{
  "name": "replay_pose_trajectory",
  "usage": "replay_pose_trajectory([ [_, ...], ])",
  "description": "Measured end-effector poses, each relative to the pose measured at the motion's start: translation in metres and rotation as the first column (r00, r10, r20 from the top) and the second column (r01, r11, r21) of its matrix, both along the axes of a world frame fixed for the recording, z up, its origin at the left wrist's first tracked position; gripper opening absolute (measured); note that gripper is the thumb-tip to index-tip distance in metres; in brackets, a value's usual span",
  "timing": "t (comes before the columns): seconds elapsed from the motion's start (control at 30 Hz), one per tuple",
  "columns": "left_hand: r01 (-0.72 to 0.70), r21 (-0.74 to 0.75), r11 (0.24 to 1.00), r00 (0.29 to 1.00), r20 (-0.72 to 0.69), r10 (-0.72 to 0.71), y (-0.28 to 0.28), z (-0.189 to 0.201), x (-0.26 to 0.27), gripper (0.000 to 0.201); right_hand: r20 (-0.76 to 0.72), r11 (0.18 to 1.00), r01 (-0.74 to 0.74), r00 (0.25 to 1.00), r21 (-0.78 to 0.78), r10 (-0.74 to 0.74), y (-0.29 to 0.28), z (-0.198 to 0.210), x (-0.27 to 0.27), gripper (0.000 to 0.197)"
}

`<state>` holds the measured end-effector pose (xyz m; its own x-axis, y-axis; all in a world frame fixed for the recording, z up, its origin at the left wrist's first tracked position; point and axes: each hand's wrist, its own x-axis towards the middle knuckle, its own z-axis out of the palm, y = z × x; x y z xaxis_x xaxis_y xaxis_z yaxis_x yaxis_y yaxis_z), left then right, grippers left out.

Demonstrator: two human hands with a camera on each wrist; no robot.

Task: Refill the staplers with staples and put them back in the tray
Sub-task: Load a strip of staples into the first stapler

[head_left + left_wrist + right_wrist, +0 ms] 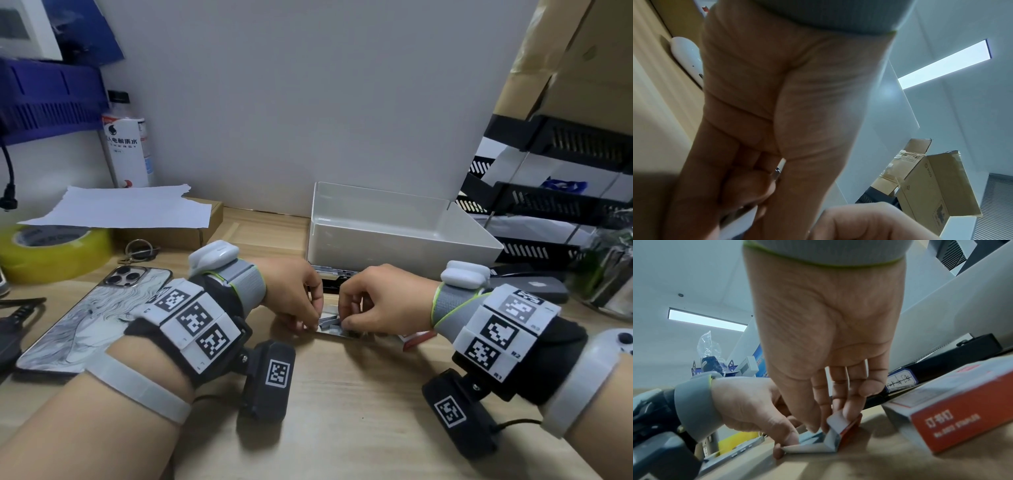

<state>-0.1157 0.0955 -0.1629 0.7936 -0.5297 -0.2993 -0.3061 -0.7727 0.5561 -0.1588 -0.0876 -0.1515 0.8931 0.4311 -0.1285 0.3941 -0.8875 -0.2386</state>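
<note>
Landmark: the white tray [404,236] stood at the back of the desk, nothing visible inside it.
Staple carton: a small inner carton [830,443] lay on the desk just in front of the tray, between both hands, its grey flap bent upward.
Left hand: the left hand [294,294] pinched the carton's near flap flat against the desk with curled thumb and finger.
Right hand: the right hand [373,301] pinched the raised flap between fingertips [851,412], folding it open.
Stapler: a dark body [330,284] showed between the hands and the tray front — probably a stapler, but mostly hidden.
Risk: the strips could spill or break apart if the flap tore or the carton tipped; the cause would be pulling too hard on thin card.
Right wrist only: it showed the red staple box [953,415] to the right of the carton, barely seen from the head.
Left wrist: mostly palm, blurred.
</note>
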Motion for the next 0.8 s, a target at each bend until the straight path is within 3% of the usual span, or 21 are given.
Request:
replay_pose_trajectory([
  [0.1,-0.012,-0.139,0.990,0.997,-0.074,0.002,0.005,0.000,0.002,0.013,0.049,0.996,0.003,0.999,0.090,-0.008,-0.004,0.006,0.003,0.002],
  [0.2,-0.059,-0.386,0.921,0.987,-0.162,-0.004,0.012,0.003,0.007,0.009,0.114,0.967,-0.003,0.993,0.256,-0.027,-0.008,0.010,0.006,0.009],
  [0.27,-0.114,-0.554,0.825,0.970,-0.242,-0.028,0.013,0.004,0.009,0.005,0.166,0.931,-0.040,0.986,0.362,-0.022,-0.005,0.011,0.005,0.017],
  [0.4,-0.298,-0.774,0.559,0.918,-0.392,-0.053,0.005,0.001,0.009,0.009,0.316,0.843,-0.108,0.946,0.527,-0.077,0.000,0.011,0.006,0.022],
  [0.47,-0.334,-0.827,0.452,0.908,-0.410,-0.079,0.001,0.001,0.009,0.008,0.378,0.822,-0.115,0.917,0.558,-0.128,0.000,0.012,0.008,0.020],
  [0.53,-0.350,-0.851,0.391,0.908,-0.411,-0.083,-0.001,0.000,0.010,0.008,0.411,0.801,-0.122,0.897,0.586,-0.164,0.000,0.013,0.010,0.016],
  [0.8,-0.417,-0.861,0.292,0.888,-0.454,-0.070,-0.003,-0.001,0.013,0.011,0.469,0.815,-0.091,0.852,0.572,-0.234,0.002,0.020,0.019,0.009],
])
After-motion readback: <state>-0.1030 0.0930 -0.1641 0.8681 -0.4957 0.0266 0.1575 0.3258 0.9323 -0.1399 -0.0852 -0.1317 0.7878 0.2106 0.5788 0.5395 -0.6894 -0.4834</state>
